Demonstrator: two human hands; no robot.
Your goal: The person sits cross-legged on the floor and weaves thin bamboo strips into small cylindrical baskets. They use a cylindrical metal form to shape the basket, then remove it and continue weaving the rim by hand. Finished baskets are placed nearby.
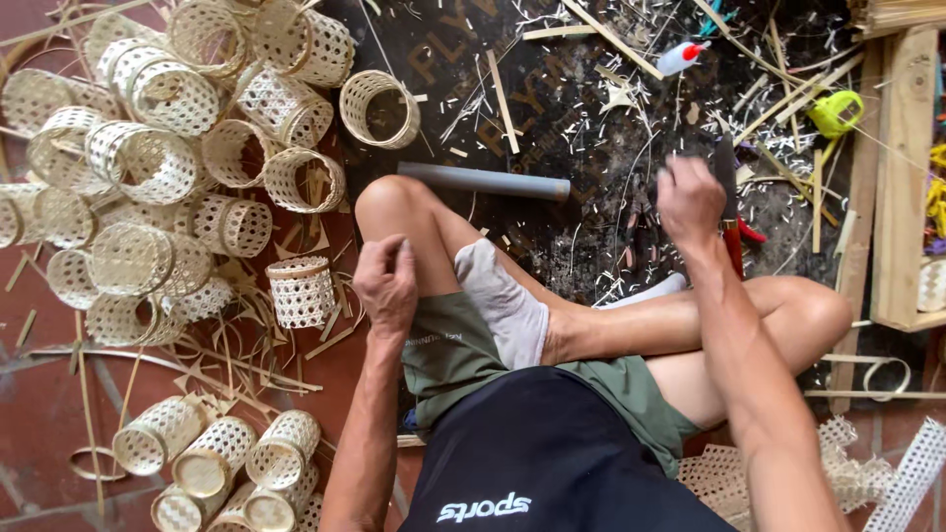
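Person sits cross-legged on the floor. Right hand (690,197) closed around a knife (726,172), blade pointing up, over the dark mat (552,89). Left hand (386,281) loosely curled on the left thigh; can't tell if it holds anything. Grey pipe (485,181) lies just beyond the knee. Woven baskets (148,158) piled at left.

Woven cane baskets (148,163) heaped on the red floor, grey pipe (488,181), white glue bottle (682,57), yellow tape measure (834,112) — bamboo strips (503,89) scattered across a dark mat (572,128).
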